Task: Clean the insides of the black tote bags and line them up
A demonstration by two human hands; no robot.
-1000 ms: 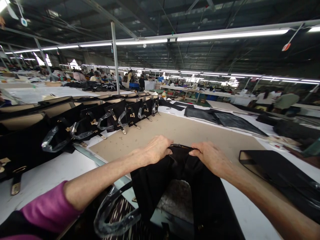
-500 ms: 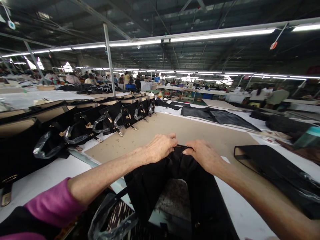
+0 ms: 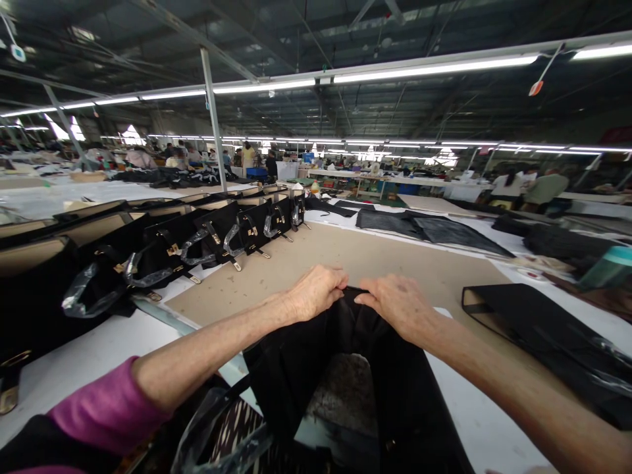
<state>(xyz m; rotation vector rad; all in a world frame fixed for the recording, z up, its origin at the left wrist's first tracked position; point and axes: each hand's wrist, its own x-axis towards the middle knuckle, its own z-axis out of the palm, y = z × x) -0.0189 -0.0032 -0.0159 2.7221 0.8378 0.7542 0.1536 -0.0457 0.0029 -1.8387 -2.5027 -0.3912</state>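
A black handbag (image 3: 409, 395) stands in front of me at the table's edge, its far rim raised toward my hands. Thumb and fingers of my left hand (image 3: 318, 291) pinch that rim. Just to the right, my right hand (image 3: 395, 303) grips the same edge, a short gap between the two. Below them a dark grey patch (image 3: 340, 388) shows through an opening between black panels. A plastic-wrapped handle (image 3: 222, 441) hangs at the bag's lower left.
Black bags (image 3: 162, 243) with gold clasps and wrapped handles stand in rows at left. Another black bag (image 3: 538, 329) lies at right, near a teal-lidded container (image 3: 607, 270). Flat black pieces (image 3: 424, 227) lie beyond the beige board (image 3: 375, 257). Several people work far back.
My right hand has shifted slightly left along the rim, narrowing the gap between my hands. Both hands keep their hold on the bag.
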